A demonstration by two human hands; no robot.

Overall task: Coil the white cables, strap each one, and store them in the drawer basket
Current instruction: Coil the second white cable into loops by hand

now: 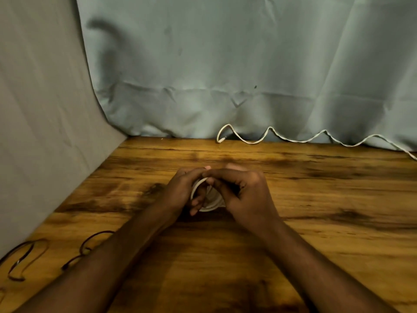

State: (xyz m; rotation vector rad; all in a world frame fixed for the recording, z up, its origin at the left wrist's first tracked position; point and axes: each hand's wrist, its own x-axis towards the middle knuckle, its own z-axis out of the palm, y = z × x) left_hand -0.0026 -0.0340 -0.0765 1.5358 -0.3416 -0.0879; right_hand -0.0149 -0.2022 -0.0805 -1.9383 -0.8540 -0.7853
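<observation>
Wooden surface (pixel 316 199) at frame centre: the left hand (pixel 180 190) and right hand (pixel 243 193) both curl around a coiled white cable (pixel 211 205), strap not visible. A second white cable (pixel 293 140) lies uncoiled along the curtain (pixel 225 64); no drawer basket shows, so most work probably remains.

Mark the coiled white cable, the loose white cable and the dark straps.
coiled white cable (pixel 211 205): head view, lower curve of the coil between both hands.
loose white cable (pixel 300 141): head view, mid-run along the curtain's foot.
dark straps (pixel 21 260): head view, leftmost loop near the table's left edge.
</observation>
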